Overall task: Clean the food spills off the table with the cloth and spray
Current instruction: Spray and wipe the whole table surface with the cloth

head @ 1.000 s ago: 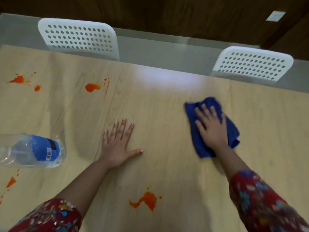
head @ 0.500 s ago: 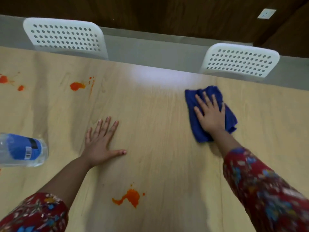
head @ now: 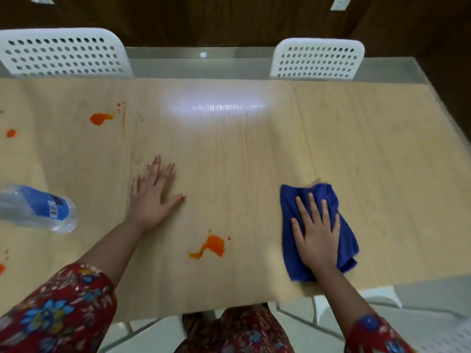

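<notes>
The right hand (head: 317, 233) lies flat on a blue cloth (head: 323, 193), fingers straight and spread, pressing it onto the pale wooden table (head: 229, 149) close to the near edge, toward the near right corner. The cloth is bunched (a folded edge sticks out to the right of the hand). The left hand (head: 153, 200) rests palm down on bare wood about the middle of the table, fingers straight, thumb out to the side, holding nothing. The two hands are well apart.

Between them, nearer the near edge, sits an orange spill (head: 212, 247), touched by neither hand nor cloth. A second spill (head: 100, 118), with a few drops beside it, lies toward the far edge on the left, and a small spot (head: 11, 133) sits at the left edge.

A clear bottle (head: 35, 207) with a blue label lies on its side by the left edge, apart from the left hand. A white chair (head: 63, 53) stands behind the far edge on the left, and another chair (head: 317, 59) on the right.
</notes>
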